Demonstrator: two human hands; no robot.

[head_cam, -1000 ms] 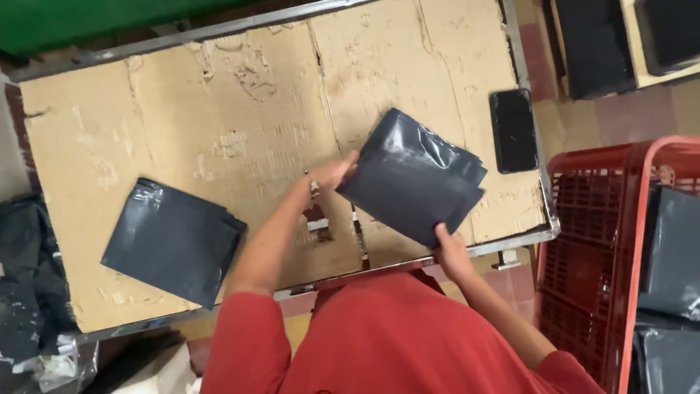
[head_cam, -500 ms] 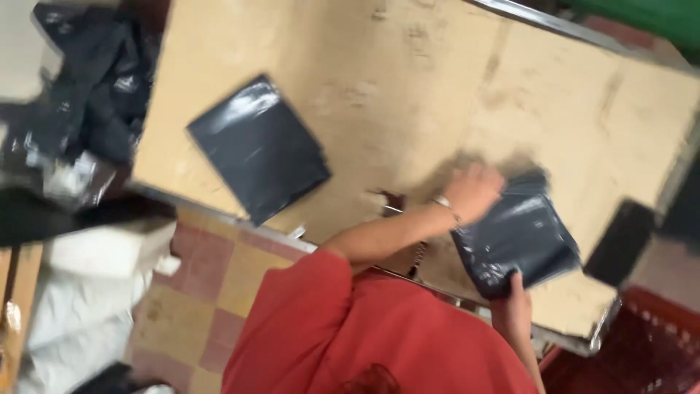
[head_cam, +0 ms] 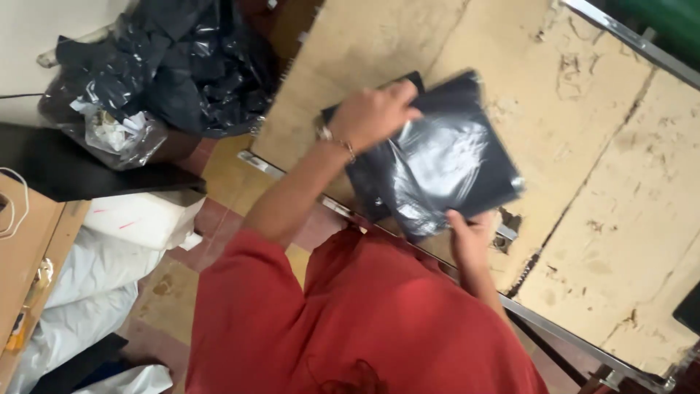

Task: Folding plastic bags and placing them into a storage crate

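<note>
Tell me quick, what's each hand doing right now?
Left hand: closed on the top edge of the black plastic mailer bag.
Right hand: gripping the same bag's lower corner.

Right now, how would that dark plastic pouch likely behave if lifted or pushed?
The dark plastic pouch looks glossy, so probably slippery. Its wrinkled film suggests it flexes rather than stays stiff. Left hand and right hand both grip it.
</note>
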